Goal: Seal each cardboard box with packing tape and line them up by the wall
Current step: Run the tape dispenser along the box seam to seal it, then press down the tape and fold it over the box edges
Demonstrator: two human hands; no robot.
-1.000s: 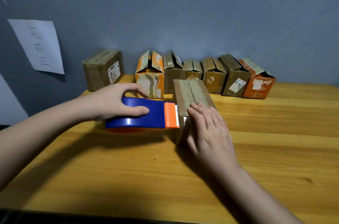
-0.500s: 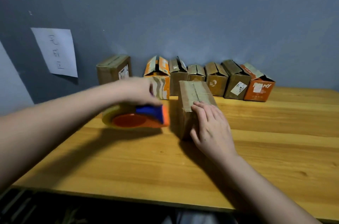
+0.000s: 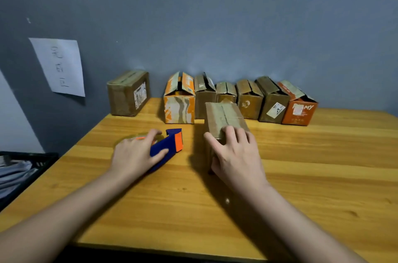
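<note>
where the grey-blue wall [image 3: 215, 26] meets it, the long wooden table [image 3: 301, 176] carries every box in sight. a white sheet of paper with handwriting [image 3: 59, 67] is stuck on the wall at the left. beside the table's left edge a black plastic crate [image 3: 28, 161] holds what looks like stacked pale papers, though they are too blurred to tell exactly.

six cardboard boxes stand side by side against the wall, touching one another: an orange-and-white printed box [image 3: 179, 102], three plain brown boxes [image 3: 226, 92], a brown box with a white label [image 3: 273, 103], and an orange box with white lettering [image 3: 298, 107]. their top flaps stand partly open, and their insides are too dark to read. apart from them to the left, a brown taped box with a side label [image 3: 128, 93] sits closed against the wall.

nearer, in front of the row, a brown cardboard box with clear tape over its top seam [image 3: 223, 115] stands on the table, flaps shut. the right hand [image 3: 234, 155] grips its near end, fingers curled over the top and thumb on the left side.

left of it and apart, the blue and orange tape dispenser [image 3: 170, 144] lies on the table; the left hand [image 3: 135, 155] holds it, fingers wrapped over the roll and thumb against the blue body.
</note>
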